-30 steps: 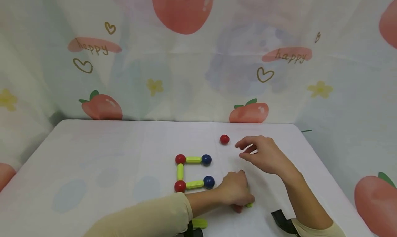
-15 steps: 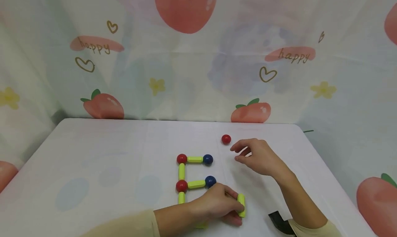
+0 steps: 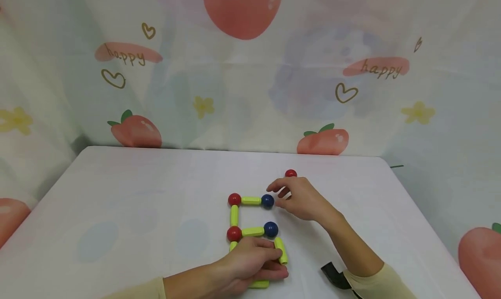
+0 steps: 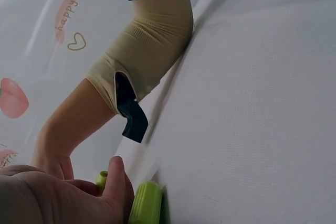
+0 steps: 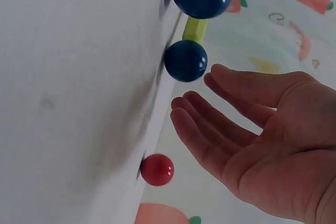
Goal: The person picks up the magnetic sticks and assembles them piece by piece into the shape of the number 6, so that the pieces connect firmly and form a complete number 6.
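Note:
My left hand (image 3: 246, 264) pinches a yellow-green magnetic rod (image 3: 281, 250) between thumb and fingers, just below the lower blue ball (image 3: 271, 229). In the left wrist view the held rod (image 4: 101, 179) shows only its end behind a finger. My right hand (image 3: 303, 199) hovers with loosely bent fingers beside the upper blue ball (image 3: 268, 201), holding nothing. On the table, red balls (image 3: 234, 199) and blue balls are joined by yellow-green rods (image 3: 251, 200) in a bracket-like figure. Its lower part is partly hidden by my left hand.
A loose red ball (image 3: 291, 173) lies behind my right hand. Another rod (image 3: 259, 284) lies under my left hand, near the front. A black strap end (image 3: 335, 276) sticks out of the right sleeve. Printed cloth (image 3: 235, 94) hangs behind the white table (image 3: 156, 229).
My left hand has picked the rod up from the right side and carried it left, towards the figure. My right hand has moved left to the upper blue ball.

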`<action>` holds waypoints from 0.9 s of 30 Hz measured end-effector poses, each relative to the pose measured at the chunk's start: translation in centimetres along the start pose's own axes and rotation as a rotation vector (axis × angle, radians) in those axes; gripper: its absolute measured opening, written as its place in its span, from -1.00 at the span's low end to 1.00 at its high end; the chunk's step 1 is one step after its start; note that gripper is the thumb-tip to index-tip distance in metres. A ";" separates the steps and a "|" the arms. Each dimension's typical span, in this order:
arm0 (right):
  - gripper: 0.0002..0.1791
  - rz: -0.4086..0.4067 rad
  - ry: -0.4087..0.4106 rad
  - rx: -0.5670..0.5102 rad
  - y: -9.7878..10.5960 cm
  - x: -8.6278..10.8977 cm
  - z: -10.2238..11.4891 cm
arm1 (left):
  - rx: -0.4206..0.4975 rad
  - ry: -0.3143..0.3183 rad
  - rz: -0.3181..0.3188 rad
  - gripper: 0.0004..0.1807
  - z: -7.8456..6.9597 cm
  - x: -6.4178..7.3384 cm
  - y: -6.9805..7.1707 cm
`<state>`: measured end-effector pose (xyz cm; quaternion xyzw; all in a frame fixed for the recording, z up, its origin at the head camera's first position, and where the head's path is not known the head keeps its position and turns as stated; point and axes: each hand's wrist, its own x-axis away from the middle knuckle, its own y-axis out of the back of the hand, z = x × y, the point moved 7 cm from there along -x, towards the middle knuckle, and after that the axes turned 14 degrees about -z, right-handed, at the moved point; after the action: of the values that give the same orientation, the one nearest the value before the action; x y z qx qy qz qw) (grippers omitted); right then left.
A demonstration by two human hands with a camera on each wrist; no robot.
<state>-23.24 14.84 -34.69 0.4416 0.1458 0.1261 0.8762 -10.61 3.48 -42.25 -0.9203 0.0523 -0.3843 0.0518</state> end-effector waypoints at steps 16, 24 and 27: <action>-0.68 0.034 -0.010 -0.003 -1.9 -0.5 0.3 | -0.009 0.011 -0.020 -0.58 -0.4 0.2 1.4; -0.69 0.032 -0.021 0.006 -1.8 -0.5 0.2 | -0.087 -0.032 0.059 -0.52 -1.5 2.6 2.7; -0.69 0.038 -0.011 0.003 -1.9 -0.6 0.3 | -0.157 -0.094 0.071 -0.58 -2.8 2.8 3.5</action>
<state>-23.53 13.33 -35.99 0.4464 0.1325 0.1401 0.8738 -10.79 -0.56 -38.80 -0.9361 0.1123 -0.3333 -0.0043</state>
